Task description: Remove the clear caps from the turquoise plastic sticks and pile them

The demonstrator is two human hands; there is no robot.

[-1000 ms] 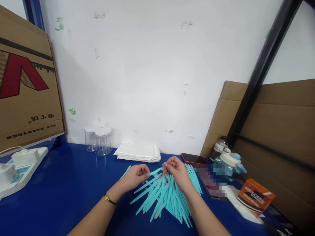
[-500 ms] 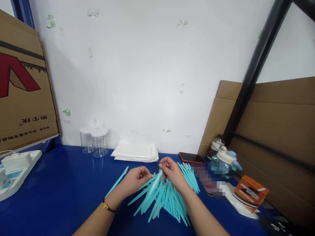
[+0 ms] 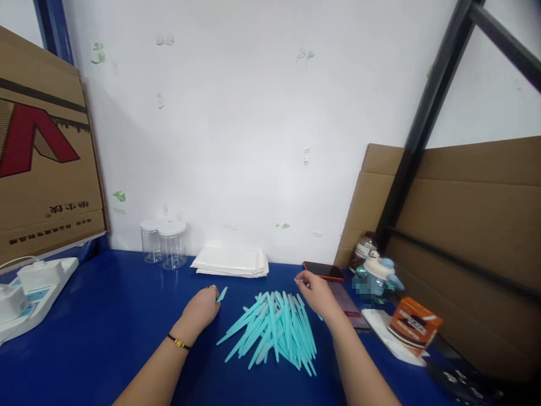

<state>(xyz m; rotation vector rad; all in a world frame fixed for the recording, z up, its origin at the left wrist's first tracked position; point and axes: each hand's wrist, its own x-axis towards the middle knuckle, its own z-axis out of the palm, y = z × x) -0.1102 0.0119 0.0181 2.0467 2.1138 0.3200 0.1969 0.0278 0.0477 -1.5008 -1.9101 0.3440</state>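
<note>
A loose, fanned pile of turquoise sticks (image 3: pixel 274 330) lies on the blue table between my two hands. Left of the pile, my left hand (image 3: pixel 205 307) is closed, with the tip of one turquoise stick (image 3: pixel 223 293) poking out past its fingers. On the other side, my right hand (image 3: pixel 310 287) has curled fingers near the red-edged phone. Something small and pale shows at its fingertips, too small to name. Another bit of turquoise shows under the right wrist.
Two clear jars (image 3: pixel 173 248) and white packets (image 3: pixel 230 262) stand along the wall. A phone (image 3: pixel 323 270), a bottle (image 3: pixel 376 276) and an orange box (image 3: pixel 414 327) are at right; a power strip (image 3: pixel 51 293) is at left.
Both hands have moved apart, away from the pile's top. My left hand went left to the separate stick, my right hand slightly right. The view has shifted a little.
</note>
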